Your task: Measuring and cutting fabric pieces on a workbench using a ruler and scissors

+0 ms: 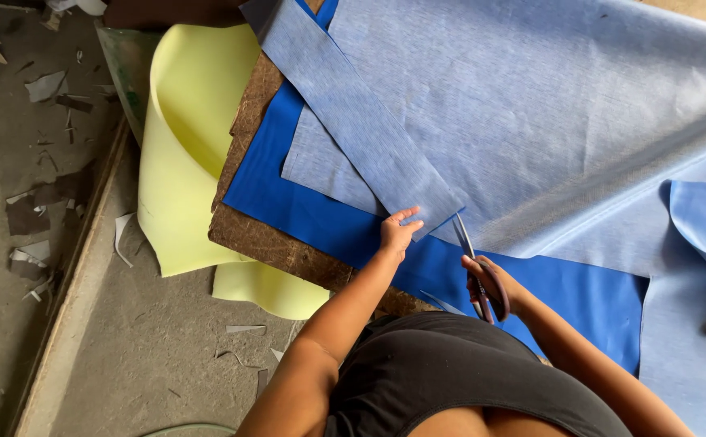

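Scissors [474, 271] sit in the right hand [494, 285], fingers closed through the dark handles, blades slightly parted at the edge of a pale blue fabric strip [361, 121]. Just left of the blades, the left hand [397, 232] pinches the strip's lower corner between thumb and fingers. Beneath both hands lies a bright blue sheet [304, 210] on a brown fibre board [264, 243]. Further left, yellow foam [187, 146] curls over the concrete floor [151, 340].
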